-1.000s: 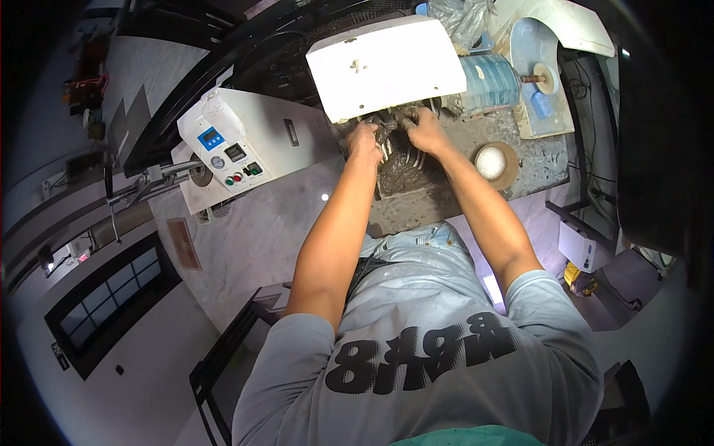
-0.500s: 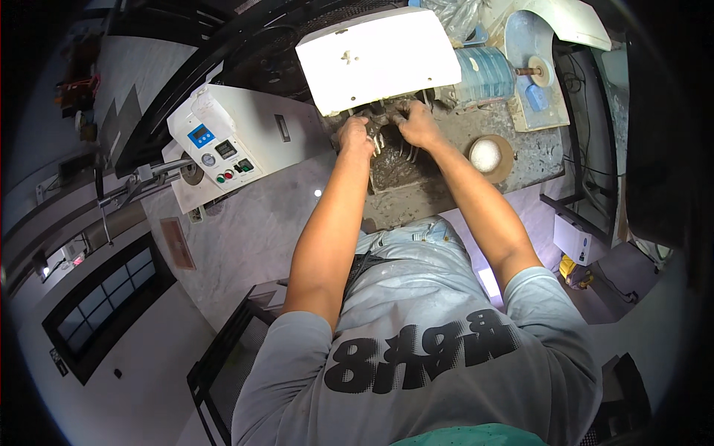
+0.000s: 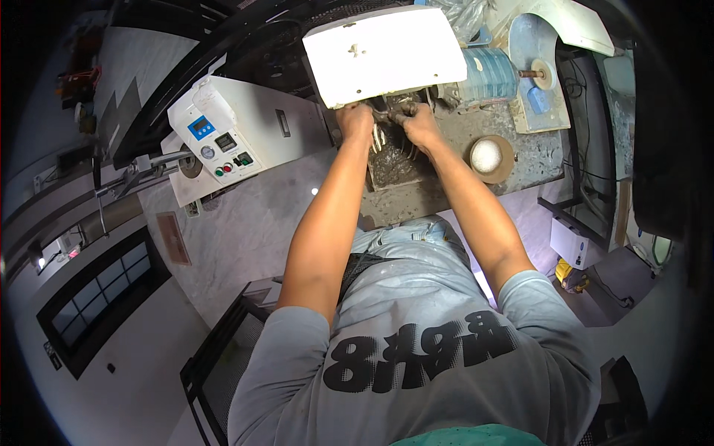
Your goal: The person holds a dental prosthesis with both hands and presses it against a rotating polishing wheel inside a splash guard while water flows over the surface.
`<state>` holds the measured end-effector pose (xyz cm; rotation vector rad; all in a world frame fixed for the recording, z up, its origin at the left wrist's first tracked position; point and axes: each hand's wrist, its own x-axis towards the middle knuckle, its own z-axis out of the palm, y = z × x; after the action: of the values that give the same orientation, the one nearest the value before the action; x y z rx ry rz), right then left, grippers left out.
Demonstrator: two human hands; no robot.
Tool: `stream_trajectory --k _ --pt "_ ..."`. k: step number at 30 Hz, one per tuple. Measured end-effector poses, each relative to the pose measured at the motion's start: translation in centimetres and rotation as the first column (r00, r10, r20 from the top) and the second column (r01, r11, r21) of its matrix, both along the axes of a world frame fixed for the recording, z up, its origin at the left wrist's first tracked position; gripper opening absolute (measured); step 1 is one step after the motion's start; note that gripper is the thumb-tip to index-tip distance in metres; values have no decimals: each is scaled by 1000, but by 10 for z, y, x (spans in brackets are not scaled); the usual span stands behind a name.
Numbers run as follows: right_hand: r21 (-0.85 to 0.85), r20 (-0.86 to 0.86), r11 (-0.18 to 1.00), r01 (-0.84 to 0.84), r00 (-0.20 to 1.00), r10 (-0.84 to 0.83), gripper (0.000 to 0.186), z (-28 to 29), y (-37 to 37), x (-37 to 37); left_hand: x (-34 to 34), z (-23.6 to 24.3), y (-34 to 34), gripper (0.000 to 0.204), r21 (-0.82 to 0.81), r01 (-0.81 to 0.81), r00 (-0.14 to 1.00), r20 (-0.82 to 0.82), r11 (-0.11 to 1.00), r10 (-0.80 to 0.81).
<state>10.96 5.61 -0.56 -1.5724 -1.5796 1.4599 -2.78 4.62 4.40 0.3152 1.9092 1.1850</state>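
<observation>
My left hand and my right hand reach in under the front edge of a white hood, side by side and slightly apart. Both have curled fingers, dirty with grey muck. What they grip is mostly hidden by the fingers and the hood's shadow. Just beside my left hand hang a few pale, curved strips; I cannot tell whether they belong to what it holds. Beneath my hands lies a tray coated with wet grey sludge.
Right of my right forearm, a brown bowl holds a white mass. Behind it are a bluish clear plastic jug lying sideways and a pale wheel on a spindle. A white machine with a control panel stands at the left.
My left hand has turned a little, its knuckles now higher under the hood edge. My right hand has drawn slightly toward it. The whole view has shifted a little.
</observation>
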Motion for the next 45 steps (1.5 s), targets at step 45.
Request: stream_trajectory --k 45 --pt "71 14 992 -106 994 106 26 -4 -2 -1 -19 -12 -22 29 59 239 962 -151 969 -228"
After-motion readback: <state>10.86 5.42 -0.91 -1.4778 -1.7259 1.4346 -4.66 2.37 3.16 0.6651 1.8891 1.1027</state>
